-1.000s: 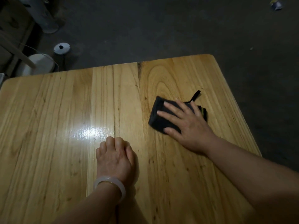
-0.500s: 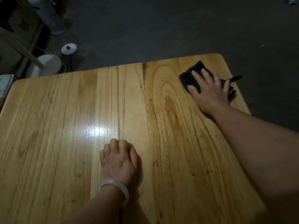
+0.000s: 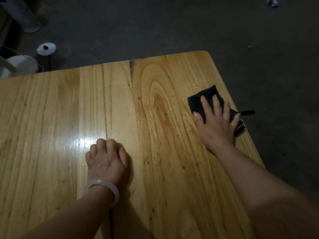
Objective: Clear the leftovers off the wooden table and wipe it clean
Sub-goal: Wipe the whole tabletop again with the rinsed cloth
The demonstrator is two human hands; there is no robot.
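A folded black cloth [image 3: 200,100] lies on the wooden table [image 3: 51,109] close to its right edge, with a thin black loop sticking out past the edge. My right hand [image 3: 215,123] presses flat on the cloth, fingers straight and spread, covering most of it. My left hand [image 3: 107,159] rests on the table near the middle, its fingers curled under and holding nothing I can see; a pale bangle sits on that wrist. No leftovers show on the tabletop.
Dark floor surrounds the table beyond its far and right edges. On the floor at the far left stand a white bucket [image 3: 19,65], a small round white object [image 3: 46,49] and a pale upright object [image 3: 25,14]. A small scrap [image 3: 272,1] lies far right.
My right hand slid the cloth from the table's middle to the far right corner, then back toward me along the right edge. My left hand stayed in place.
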